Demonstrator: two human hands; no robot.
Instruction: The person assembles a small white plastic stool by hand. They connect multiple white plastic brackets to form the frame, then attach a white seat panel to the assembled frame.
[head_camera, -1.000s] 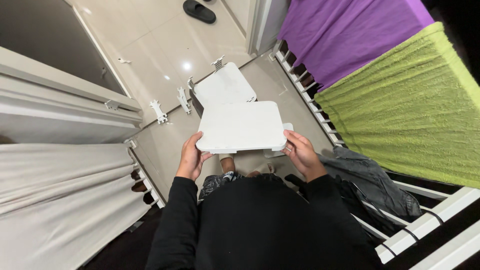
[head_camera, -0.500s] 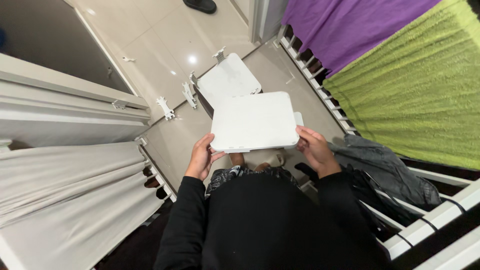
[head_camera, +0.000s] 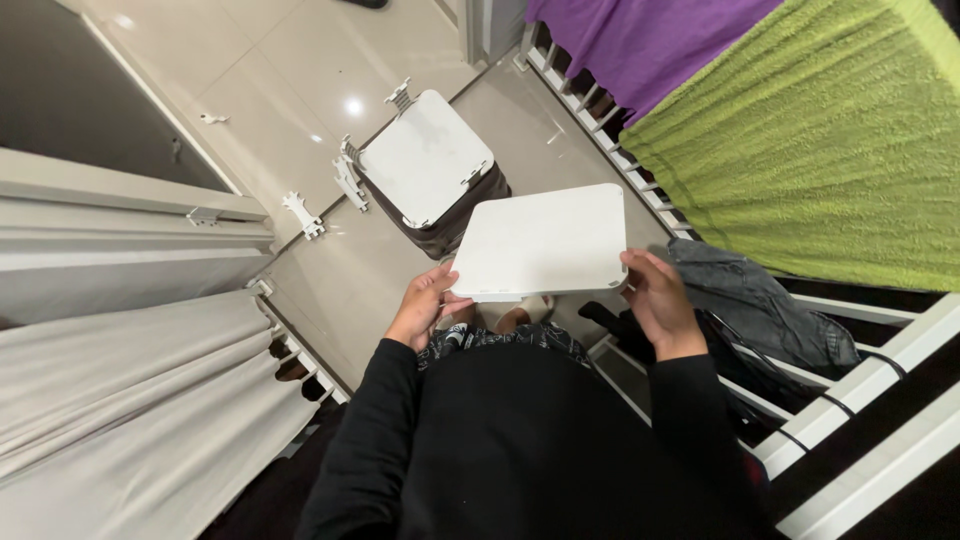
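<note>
- Hands: left hand (head_camera: 425, 305) clamps the near-left corner of a white rectangular panel (head_camera: 545, 240), thumb on top, fingers curled under. Right hand (head_camera: 655, 300) clamps the near-right corner the same way, fingers wrapped over the rounded edge.
- Panel: held flat and roughly level in front of the chest, clear of the floor, long side across the body. Top face is plain; the underside is hidden.
- Arms: both in black sleeves, elbows bent and tucked, wrists angled inward toward the panel.
- Step, as I read it: panel is picked up and being carried or inspected, not seated on anything.
- Next move would call for an even two-hand grip, panel kept level, and its corners lined up with whatever it mates to.
- Beyond the panel: a second white panel (head_camera: 425, 155) rests on a dark brown box-like frame (head_camera: 455, 220) on the tiled floor (head_camera: 300, 70).
- Small white plastic connector pieces (head_camera: 303, 215) lie scattered on the floor just left of that frame.
- Right side: white drying rack (head_camera: 850, 400) carrying a green towel (head_camera: 820, 150), a purple cloth (head_camera: 640, 40) and a grey garment (head_camera: 750, 300).
</note>
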